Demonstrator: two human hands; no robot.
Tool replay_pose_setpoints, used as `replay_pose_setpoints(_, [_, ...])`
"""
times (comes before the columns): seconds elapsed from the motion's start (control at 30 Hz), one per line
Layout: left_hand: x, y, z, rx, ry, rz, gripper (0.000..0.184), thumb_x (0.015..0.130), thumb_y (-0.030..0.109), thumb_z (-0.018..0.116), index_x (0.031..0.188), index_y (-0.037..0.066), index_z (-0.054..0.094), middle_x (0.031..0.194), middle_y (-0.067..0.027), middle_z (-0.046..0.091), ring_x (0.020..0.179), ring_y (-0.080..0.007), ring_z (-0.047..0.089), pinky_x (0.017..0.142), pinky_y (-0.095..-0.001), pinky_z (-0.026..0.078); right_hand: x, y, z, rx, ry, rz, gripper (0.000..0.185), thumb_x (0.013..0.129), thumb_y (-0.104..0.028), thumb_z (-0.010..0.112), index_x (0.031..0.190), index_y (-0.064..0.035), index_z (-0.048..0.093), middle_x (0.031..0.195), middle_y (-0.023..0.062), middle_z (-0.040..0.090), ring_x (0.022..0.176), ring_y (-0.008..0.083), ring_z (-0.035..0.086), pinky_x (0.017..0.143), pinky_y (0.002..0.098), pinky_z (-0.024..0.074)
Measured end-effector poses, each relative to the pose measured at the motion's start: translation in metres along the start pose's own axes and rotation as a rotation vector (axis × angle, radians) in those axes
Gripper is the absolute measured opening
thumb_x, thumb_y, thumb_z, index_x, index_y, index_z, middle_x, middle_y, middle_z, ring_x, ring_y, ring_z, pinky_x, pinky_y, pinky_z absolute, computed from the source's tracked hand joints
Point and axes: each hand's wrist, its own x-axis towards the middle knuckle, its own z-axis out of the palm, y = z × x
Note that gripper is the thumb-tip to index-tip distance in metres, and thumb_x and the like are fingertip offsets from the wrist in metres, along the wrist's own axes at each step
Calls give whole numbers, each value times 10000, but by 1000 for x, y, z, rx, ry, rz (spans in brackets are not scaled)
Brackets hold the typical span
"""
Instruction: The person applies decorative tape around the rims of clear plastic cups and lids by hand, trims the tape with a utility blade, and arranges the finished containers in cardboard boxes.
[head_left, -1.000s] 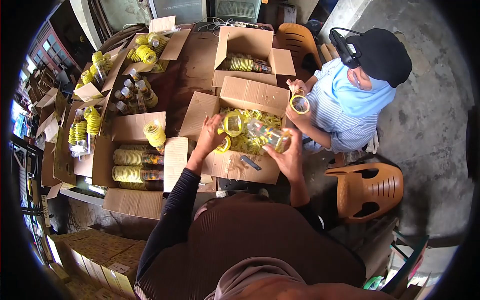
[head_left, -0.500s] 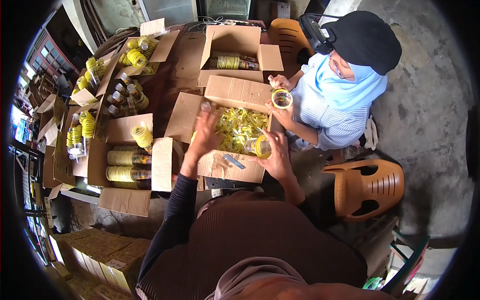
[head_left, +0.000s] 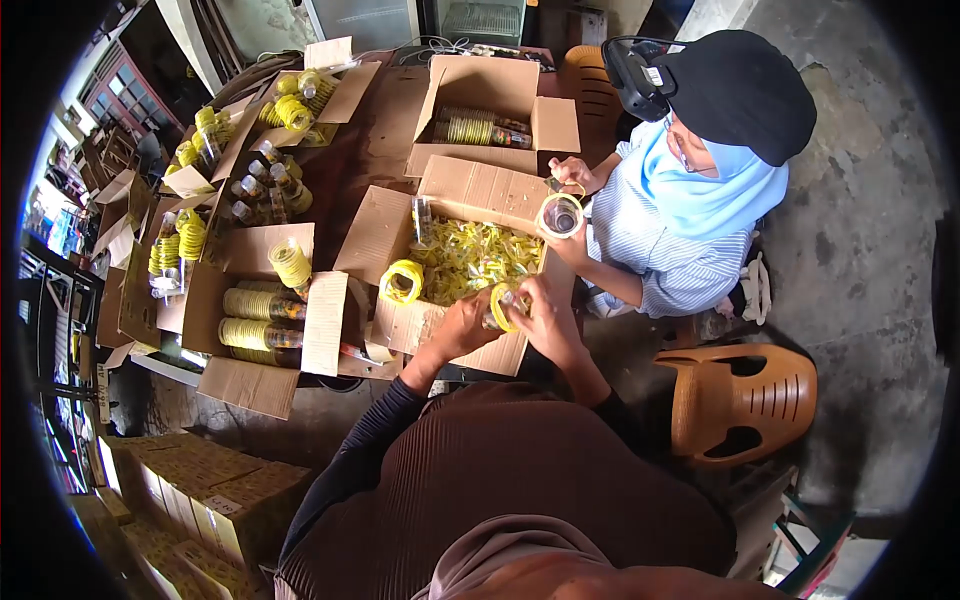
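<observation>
Both of my hands meet at a clear plastic cup with a yellow rim [head_left: 503,306], over the near flap of an open carton. My left hand [head_left: 466,328] grips it from the left, and my right hand [head_left: 547,322] holds its rim from the right. Yellow strips [head_left: 475,255] fill the carton [head_left: 500,190] just beyond my hands. At the carton's left corner sits a yellow-rimmed container [head_left: 402,282], and a clear cup [head_left: 422,220] stands at its left inner edge. The blade-like tool seen earlier on the near flap does not show.
Another person [head_left: 690,190] at the right holds a yellow-rimmed cup [head_left: 561,215]. Cartons of stacked yellow-rimmed cups stand at the left [head_left: 255,389] and the back [head_left: 485,80]. Several loose cups [head_left: 270,185] stand between cartons. An orange chair [head_left: 745,400] is at the right.
My left hand has let go of a clear cup at the carton's left side and come down to the cup in my right hand. The other person's hand has drawn a yellow strip from their cup.
</observation>
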Motion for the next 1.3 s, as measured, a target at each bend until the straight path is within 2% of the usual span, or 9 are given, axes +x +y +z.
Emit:
replay_pose_setpoints(0.4, [1,-11,-17,12,-310,-48,964,614,477,854,1304,-39,421,1237,-218,543,1174,-339,530,996,-419,413,11,9,7,-155,-225,-181,187,820,-89,590,966,-6,507,893,148,568,876,313,583,756,410,492])
replay_pose_setpoints(0.6, [11,-8,-25,-47,-515,-318,909,598,404,867,1284,-19,446,1128,-197,603,1104,-312,581,938,-376,450,21,8,14,-266,-215,-249,140,820,-117,565,917,-22,533,872,130,577,854,279,596,742,393,504])
replay_pose_setpoints(0.67, [1,-34,-12,0,-437,-209,754,609,456,850,1113,-8,536,1047,-181,613,1001,-327,591,867,-399,449,18,10,19,-235,-232,-219,138,826,-128,572,908,-24,534,858,130,576,841,287,597,731,398,503])
replay_pose_setpoints(0.83, [-7,-15,-24,74,-194,130,483,649,210,766,1027,9,543,865,-167,632,753,-333,637,681,-376,504,11,8,24,-47,-276,-161,162,859,-168,579,893,-22,519,825,134,566,798,334,589,683,425,485])
replay_pose_setpoints(0.93, [-8,-21,-16,-96,-204,-4,446,657,184,751,1016,20,545,832,-154,642,731,-344,633,672,-376,506,6,17,43,90,-162,-134,191,886,-191,567,877,-18,488,803,146,547,793,367,577,657,441,461])
replay_pose_setpoints(1.07, [-18,-25,-2,271,-65,-114,535,634,265,780,1058,24,559,789,-180,654,717,-346,653,648,-414,530,7,22,54,207,-131,10,166,902,-149,543,861,-13,456,764,181,494,746,363,568,634,442,428])
replay_pose_setpoints(1.17, [-15,-1,-6,318,-18,-212,586,623,303,833,1059,26,556,811,-170,665,717,-335,666,630,-402,543,16,34,46,332,-102,451,257,935,-218,482,805,4,493,716,229,522,736,409,571,657,456,436])
replay_pose_setpoints(1.2, [-14,4,-8,316,-17,-214,591,614,285,863,1051,30,557,824,-151,670,725,-324,669,645,-381,546,14,66,66,222,78,446,288,944,-255,456,838,3,528,767,250,563,747,416,579,671,467,432])
replay_pose_setpoints(1.3, [-19,11,-12,280,115,-154,582,633,266,865,1037,1,540,834,-142,672,748,-304,676,668,-376,551,4,125,66,226,165,558,342,950,-292,436,859,14,558,773,256,581,767,424,584,684,471,432])
